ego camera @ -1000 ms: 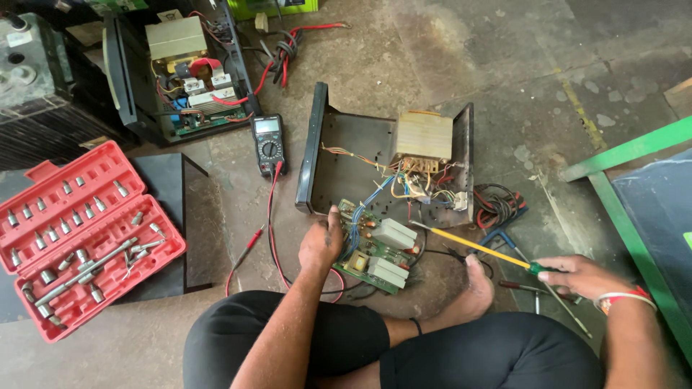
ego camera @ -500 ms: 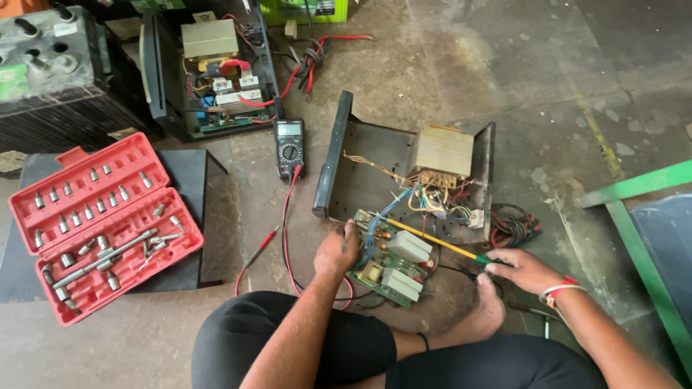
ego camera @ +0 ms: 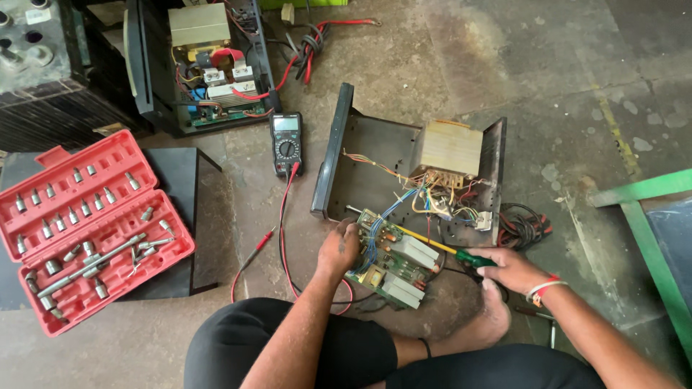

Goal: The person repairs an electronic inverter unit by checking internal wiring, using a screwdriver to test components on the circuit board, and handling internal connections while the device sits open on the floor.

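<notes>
Both hands have drawn closer together over the circuit board [ego camera: 393, 263] since the earlier views, and the right hand [ego camera: 513, 268], then out on the floor toward the lower right, now sits just beside the board's right edge. Its fingers are wrapped around the green handle of a screwdriver [ego camera: 438, 247], whose yellow shaft slants up-left so the tip rests on the board among the blue wires. The left hand [ego camera: 339, 248] is pressed onto the board's left end, fingers curled over the edge, steadying it.

This board lies at centre frame, on the floor in front of the open black metal chassis [ego camera: 375, 180], tethered to it by wire bundles running up to the tan transformer [ego camera: 450, 148]. The tool is now in working contact with the board, not merely nearby.

A multimeter [ego camera: 286, 142] lies above left of the hands, its red lead trailing down. A red socket set case [ego camera: 86, 230] stands open at left.
</notes>
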